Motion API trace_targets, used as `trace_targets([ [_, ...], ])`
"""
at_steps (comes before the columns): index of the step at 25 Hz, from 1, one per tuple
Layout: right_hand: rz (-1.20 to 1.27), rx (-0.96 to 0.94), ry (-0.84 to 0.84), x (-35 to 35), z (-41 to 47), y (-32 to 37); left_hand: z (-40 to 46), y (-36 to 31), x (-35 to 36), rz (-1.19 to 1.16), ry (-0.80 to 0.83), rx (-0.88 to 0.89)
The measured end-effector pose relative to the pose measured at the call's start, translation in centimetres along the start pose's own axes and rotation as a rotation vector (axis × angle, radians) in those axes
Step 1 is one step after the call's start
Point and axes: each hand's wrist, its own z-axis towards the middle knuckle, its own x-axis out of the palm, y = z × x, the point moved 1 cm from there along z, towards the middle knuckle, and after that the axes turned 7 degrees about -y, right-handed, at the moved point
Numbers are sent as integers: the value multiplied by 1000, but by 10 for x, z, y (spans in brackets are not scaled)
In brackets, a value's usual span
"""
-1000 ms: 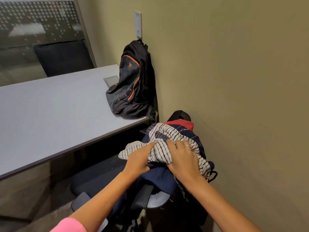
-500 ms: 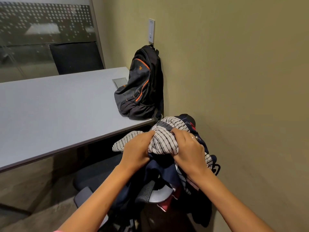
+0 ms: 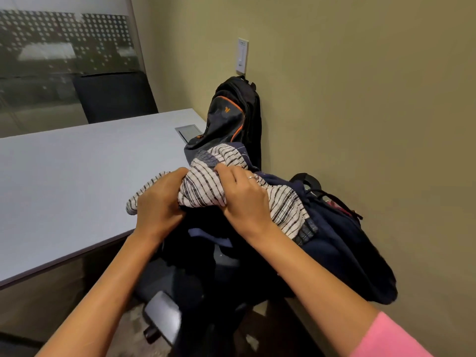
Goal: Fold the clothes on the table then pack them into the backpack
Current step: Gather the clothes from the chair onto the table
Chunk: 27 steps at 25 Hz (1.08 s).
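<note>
Gathering step: left hand [image 3: 159,202] and right hand [image 3: 243,199], fingers curled, grip the clothes bundle [image 3: 203,189] above the chair [image 3: 164,313]; next, set it on the table [image 3: 77,176]; folding not begun.

Bunched striped clothes [image 3: 203,194] held aloft, dark orange-trimmed backpack [image 3: 229,124] upright on table
</note>
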Motion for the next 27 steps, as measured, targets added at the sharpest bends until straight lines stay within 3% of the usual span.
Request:
trace_targets([
  [7,69,-34,-1,48,3,110,-35,92,-76,68,23,-13],
  [15,113,-135,26,95,43,217,-64,172,-148,141,-24,-238],
  [27,309,-217,-56,165,111,290,-27,259,-211,388,19,-182],
])
